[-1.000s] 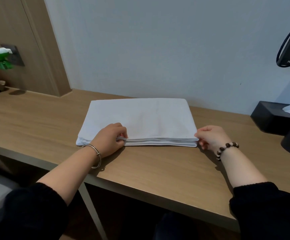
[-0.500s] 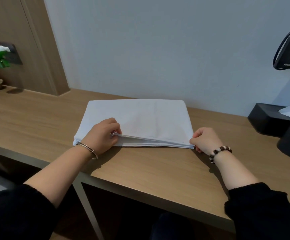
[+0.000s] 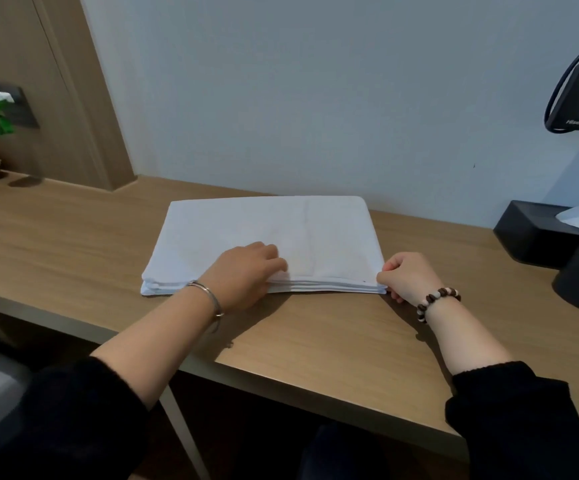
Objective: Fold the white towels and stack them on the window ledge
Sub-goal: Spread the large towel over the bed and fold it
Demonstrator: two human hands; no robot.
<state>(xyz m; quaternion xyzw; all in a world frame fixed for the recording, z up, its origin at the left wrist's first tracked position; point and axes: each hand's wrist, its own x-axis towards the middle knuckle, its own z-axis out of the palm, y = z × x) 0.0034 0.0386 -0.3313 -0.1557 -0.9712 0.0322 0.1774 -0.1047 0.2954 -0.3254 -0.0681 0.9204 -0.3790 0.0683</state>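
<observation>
Head view: the white towel (image 3: 281, 230) lies folded flat on the wooden surface (image 3: 73, 237), near the middle of the picture and close to the wall at its 12 o'clock side. Its long axis runs from 9 to 3 o'clock, turned slightly so the right end sits a little nearer the person. The stacked loose edges face 6 o'clock, toward the person; the far edge points to 12 o'clock.

Half a second ago the top layer was lifted along the near edge, with a gap showing between the layers and the left fingers tucked into it. Now the layers lie closed on one another and the left hand has moved up onto the top of the towel. The right hand has stayed at the same corner.

The left hand (image 3: 246, 275), a metal bangle (image 3: 208, 296) on its wrist, comes in from 7 o'clock, knuckles up, its bent fingers (image 3: 274, 258) resting on the top layer just behind the near edge. Its thumb is hidden, so I cannot tell whether it grips a layer or only presses down. The right hand (image 3: 407, 277), with a bead bracelet (image 3: 437, 299), comes in from 5 o'clock and sits at the towel's near right corner, fingers curled and pinching that corner.

A black box (image 3: 530, 233) stands on the surface at 3 o'clock, well apart from the towel.
</observation>
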